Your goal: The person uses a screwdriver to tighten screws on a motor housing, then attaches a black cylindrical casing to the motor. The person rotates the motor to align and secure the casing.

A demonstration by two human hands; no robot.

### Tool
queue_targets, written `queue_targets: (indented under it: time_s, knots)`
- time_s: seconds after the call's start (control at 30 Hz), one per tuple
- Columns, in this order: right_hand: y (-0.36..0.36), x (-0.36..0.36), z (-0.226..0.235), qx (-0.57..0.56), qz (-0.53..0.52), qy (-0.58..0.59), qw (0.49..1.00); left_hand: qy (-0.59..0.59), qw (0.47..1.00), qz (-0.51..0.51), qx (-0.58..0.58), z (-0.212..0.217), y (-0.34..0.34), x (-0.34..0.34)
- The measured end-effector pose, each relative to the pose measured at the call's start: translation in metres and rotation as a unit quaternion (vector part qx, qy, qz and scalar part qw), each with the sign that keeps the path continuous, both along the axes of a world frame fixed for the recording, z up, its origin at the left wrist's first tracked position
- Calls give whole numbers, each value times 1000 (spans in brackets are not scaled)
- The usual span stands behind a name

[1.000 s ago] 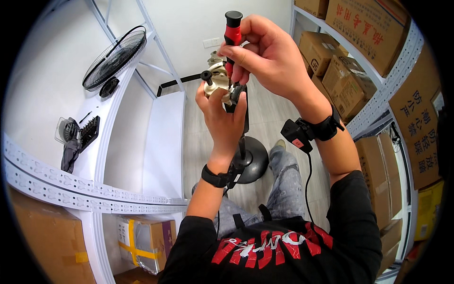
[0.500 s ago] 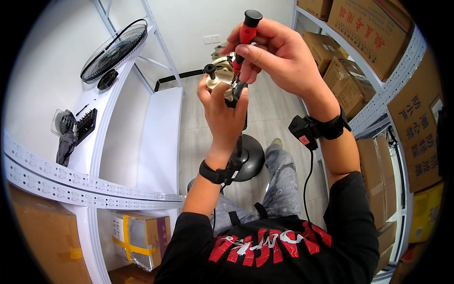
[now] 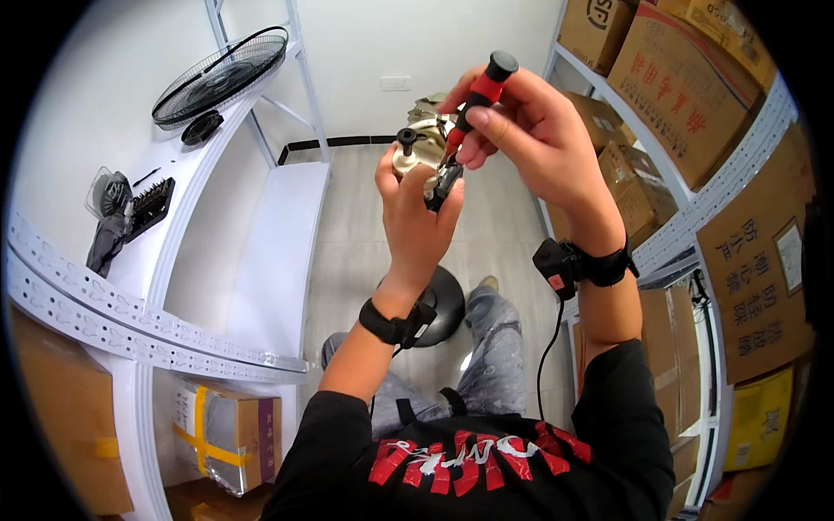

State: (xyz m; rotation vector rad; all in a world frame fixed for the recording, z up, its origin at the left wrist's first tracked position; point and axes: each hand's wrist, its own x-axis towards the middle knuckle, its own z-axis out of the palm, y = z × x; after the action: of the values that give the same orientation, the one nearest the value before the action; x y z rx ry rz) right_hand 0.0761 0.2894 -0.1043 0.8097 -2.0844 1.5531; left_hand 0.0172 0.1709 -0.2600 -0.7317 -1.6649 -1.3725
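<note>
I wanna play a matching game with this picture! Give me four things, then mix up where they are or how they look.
Things:
1. red-and-black screwdriver
2. wire fan cage
3. round black base
4. purple-edged box

Places and looks:
A. on the floor
B. crossed by yellow tape
C. held in the right hand
D. on the upper left shelf

Right pairs: 1-C, 2-D, 3-A, 4-B

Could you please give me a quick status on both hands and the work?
Right hand gripping red-and-black screwdriver, pointed down at cream mechanism. Left hand holding cream mechanism. Tip contact too small to tell; no obstruction seen around screwdriver.
</note>
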Motion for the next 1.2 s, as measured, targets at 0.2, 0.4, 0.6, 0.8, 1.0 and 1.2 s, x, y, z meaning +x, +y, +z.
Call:
queue_targets:
  time_s: [0.2, 0.4, 0.6, 0.8, 1.0, 1.2]
  knots:
    - [-9, -5, 4, -4, -47, 4, 999, 9, 999, -30, 24, -1, 1, 1]
    - [-20, -17, 4, 1, -124, 17, 992, -8, 1000, -26, 14, 2, -1, 4]
    - [-17, -8, 8, -35, -49, -42, 997, 12, 1000, 1, 13, 4, -5, 3]
    - [-9, -11, 7, -26, -21, -28, 999, 10, 1000, -2, 5, 2, -2, 5]
    - [-17, -18, -3, -30, -111, 35, 993, 3, 1000, 7, -10, -2, -2, 1]
    - [-16, -5, 3, -38, -45, -45, 997, 8, 1000, 10, -9, -1, -3, -1]
